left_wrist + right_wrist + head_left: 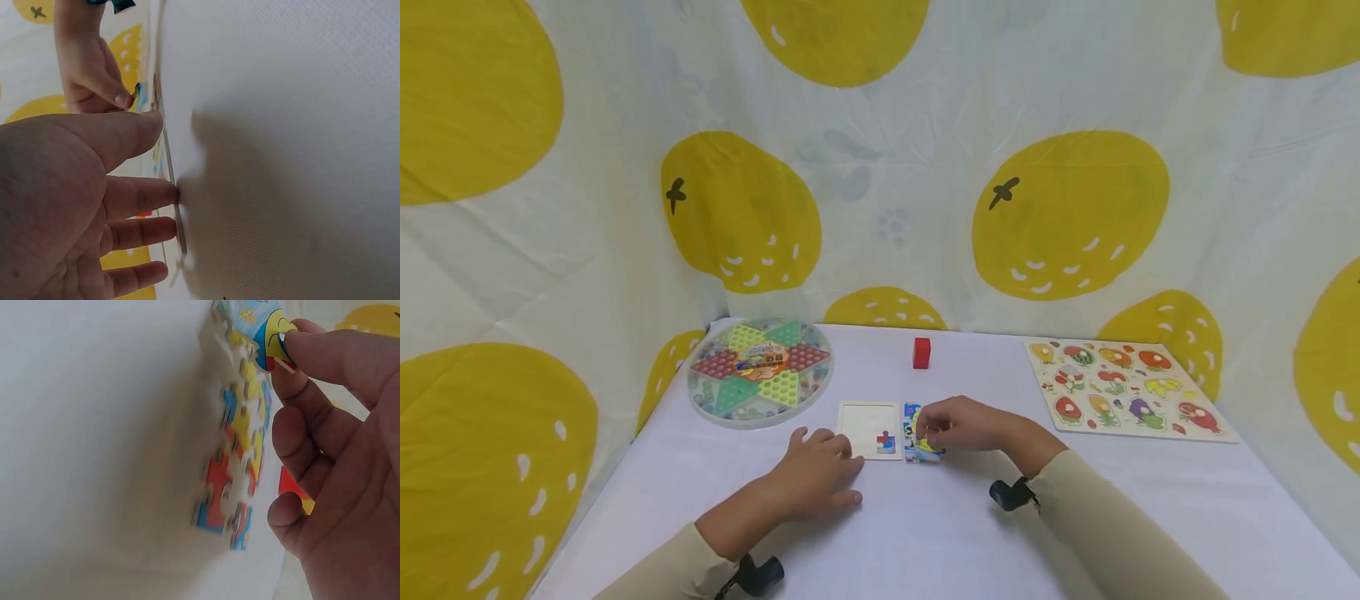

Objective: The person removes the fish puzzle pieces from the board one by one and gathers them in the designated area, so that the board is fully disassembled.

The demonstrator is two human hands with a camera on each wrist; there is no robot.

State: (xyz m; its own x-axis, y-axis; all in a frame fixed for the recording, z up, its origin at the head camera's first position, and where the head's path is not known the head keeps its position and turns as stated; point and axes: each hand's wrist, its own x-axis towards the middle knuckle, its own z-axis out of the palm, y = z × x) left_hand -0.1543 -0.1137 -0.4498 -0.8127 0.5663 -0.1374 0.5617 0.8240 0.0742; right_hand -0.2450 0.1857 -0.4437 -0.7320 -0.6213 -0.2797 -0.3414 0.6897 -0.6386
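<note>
My right hand [958, 423] pinches a jigsaw puzzle piece [265, 331] between thumb and forefinger, its face printed light blue, yellow and red. Under and beside that hand lie several loose jigsaw pieces [219, 478] in a rough column, just right of a white puzzle frame [868, 404]. In the lower right corner of the frame sits a red and blue piece [886, 443]. At the frame's lower left my left hand [816, 475] spreads its fingers, the fingertips at the near edge; the left wrist view shows its palm [50, 175] holding nothing.
A red block [921, 353] stands behind the frame. To the left lies a round Chinese checkers board [760, 372]; a fruit peg puzzle board [1131, 390] lies at the right. A fruit-printed curtain [895, 183] closes off the back of the white table [910, 533].
</note>
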